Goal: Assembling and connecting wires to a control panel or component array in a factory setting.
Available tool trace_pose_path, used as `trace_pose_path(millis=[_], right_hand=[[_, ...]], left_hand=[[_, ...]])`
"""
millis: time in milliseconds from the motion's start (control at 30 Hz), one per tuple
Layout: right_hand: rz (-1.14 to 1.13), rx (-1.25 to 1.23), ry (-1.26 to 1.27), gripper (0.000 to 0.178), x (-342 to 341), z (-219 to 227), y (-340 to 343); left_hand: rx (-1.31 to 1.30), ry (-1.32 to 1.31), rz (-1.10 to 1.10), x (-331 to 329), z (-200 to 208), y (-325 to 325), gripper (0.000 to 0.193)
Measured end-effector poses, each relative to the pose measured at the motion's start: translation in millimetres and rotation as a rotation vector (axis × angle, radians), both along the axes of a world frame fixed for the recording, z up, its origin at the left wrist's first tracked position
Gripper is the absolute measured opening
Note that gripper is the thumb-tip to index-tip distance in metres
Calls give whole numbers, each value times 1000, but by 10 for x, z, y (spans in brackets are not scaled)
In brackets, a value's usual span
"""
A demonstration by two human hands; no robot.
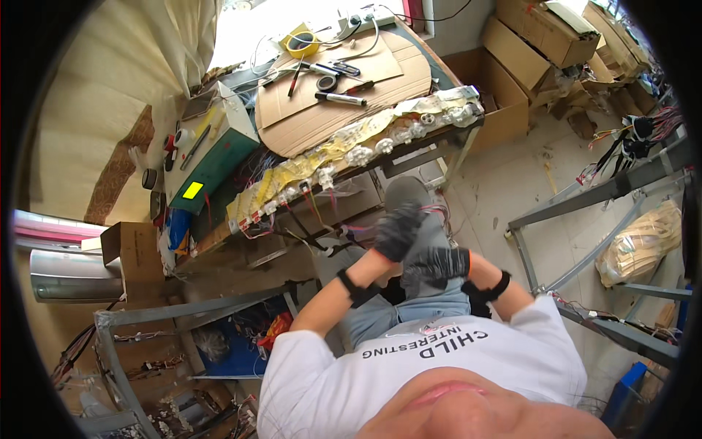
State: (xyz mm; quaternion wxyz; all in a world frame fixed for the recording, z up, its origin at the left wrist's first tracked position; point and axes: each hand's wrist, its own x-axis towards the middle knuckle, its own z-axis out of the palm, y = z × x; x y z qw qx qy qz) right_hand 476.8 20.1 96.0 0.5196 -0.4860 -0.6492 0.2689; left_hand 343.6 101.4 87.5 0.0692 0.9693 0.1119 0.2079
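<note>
My left hand (398, 233) wears a dark glove and hovers over my lap, its fingers smeared by motion. Just below and to its right is my right hand (437, 265), also gloved, with the fingers drawn together near the left palm. What may be between the hands is hidden. Thin reddish wires (439, 211) show beside the left hand, and more loose wires (357, 233) hang to its left below the workbench edge. Whether either hand touches them I cannot make out.
Ahead stands a workbench with a cardboard sheet (281, 132), yellow tape (302, 45), a marker (341, 98) and several tools. A green-and-white box (219, 146) sits at its left. Metal frames (197, 311) flank me on both sides. Cardboard boxes (504, 95) stand at far right.
</note>
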Motion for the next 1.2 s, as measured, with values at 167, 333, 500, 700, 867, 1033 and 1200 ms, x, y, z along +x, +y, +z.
trace_pose_path(millis=[167,333,500,700,867,1033,1200], right_hand=[[111,-284,1922,38,285,293,-547],[81,-748,1240,30,-66,334,-482],[353,-368,75,17,-883,61,-319],[-402,-601,-350,31,144,-292,-562],[-629,-585,-587,30,593,-579,-135],[-577,-319,392,27,455,-172,56],[-149,-308,1121,24,491,388,411]], left_hand=[[-154,204,-232,-789,770,-107,14],[-734,495,-321,-682,616,125,22],[-2042,516,77,-64,591,238,30],[-1066,375,110,-445,-18,288,18],[-956,277,291,-170,201,62,28],[-268,36,206,-360,-94,118,34],[-274,-152,288,-184,-118,120,60]])
